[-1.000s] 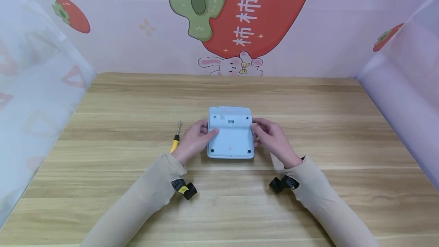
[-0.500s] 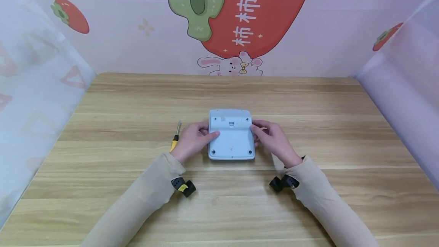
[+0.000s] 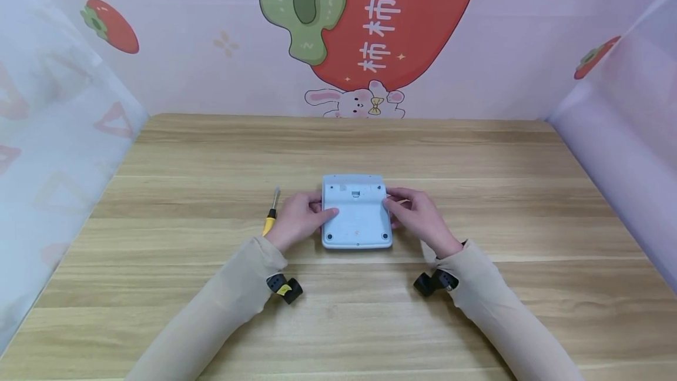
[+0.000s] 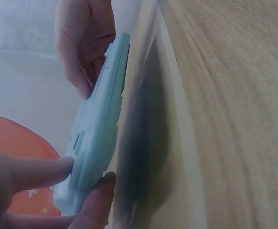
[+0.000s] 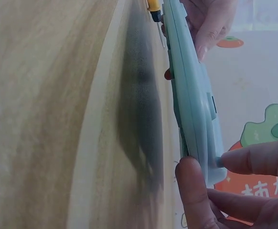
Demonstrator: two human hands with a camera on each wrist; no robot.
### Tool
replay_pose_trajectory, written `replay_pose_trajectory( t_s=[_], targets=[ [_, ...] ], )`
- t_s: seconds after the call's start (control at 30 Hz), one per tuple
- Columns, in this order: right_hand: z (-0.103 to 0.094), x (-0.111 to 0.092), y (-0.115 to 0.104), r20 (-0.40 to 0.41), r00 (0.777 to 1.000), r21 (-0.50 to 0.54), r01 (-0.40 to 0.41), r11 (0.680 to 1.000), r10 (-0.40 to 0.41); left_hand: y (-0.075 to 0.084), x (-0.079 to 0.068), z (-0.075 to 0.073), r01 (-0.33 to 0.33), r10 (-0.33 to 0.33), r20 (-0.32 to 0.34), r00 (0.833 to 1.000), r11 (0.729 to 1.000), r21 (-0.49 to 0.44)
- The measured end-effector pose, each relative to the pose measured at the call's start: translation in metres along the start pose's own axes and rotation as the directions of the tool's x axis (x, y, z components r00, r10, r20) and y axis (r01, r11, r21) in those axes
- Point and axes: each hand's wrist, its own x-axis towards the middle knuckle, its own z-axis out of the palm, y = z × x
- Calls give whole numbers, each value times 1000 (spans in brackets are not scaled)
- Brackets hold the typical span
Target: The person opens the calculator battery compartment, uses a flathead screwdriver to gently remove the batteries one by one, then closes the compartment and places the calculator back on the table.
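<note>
A light blue calculator (image 3: 358, 223) is held back side up, with its battery cover (image 3: 355, 194) toward the far end and small dark round spots near the corners. My left hand (image 3: 297, 219) pinches its left edge, thumb on top and fingers beneath. On the opposite edge my right hand (image 3: 418, 214) grips it the same way. Both wrist views show the calculator (image 4: 93, 124) raised over the table, its shadow below. Its key side faces down and is mostly hidden; a red key (image 5: 167, 74) peeks out in the right wrist view.
Just left of my left hand lies a screwdriver (image 3: 270, 219) with a yellow and black handle, its metal shaft pointing away. The wood-grain table (image 3: 338, 316) ends at a printed backdrop (image 3: 201, 75), with cloth walls on both sides.
The calculator has come slightly nearer to me and lower, and its far end has tilted so the back looks shorter. Both hands moved along with it, keeping their hold. The screwdriver stayed put.
</note>
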Motion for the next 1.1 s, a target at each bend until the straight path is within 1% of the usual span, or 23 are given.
replay_pose_trajectory(
  t_s=[0.2, 0.47, 0.67, 0.87, 1.1],
  targets=[
    [1, 0, 0, 5, 1000, -8, 15, 1000, -15, -1, 0, 1, 3, -4, 6, 1000, 1000, 31],
    [2, -1, 2, 2, 998, -71, 67, 995, -67, -2, 1, 2, 0, 0, 4, 1000, 998, 58],
    [2, 0, 2, 5, 997, -121, 73, 990, -73, -4, 2, 3, -2, 2, -5, 1000, 996, 84],
    [3, 2, 3, 24, 997, -130, 77, 988, -75, -5, 3, 4, -15, 17, -18, 1000, 992, 123],
    [4, 3, 4, 29, 997, -135, 71, 988, -68, -3, 2, 5, -18, 22, -28, 999, 990, 142]
  ],
)
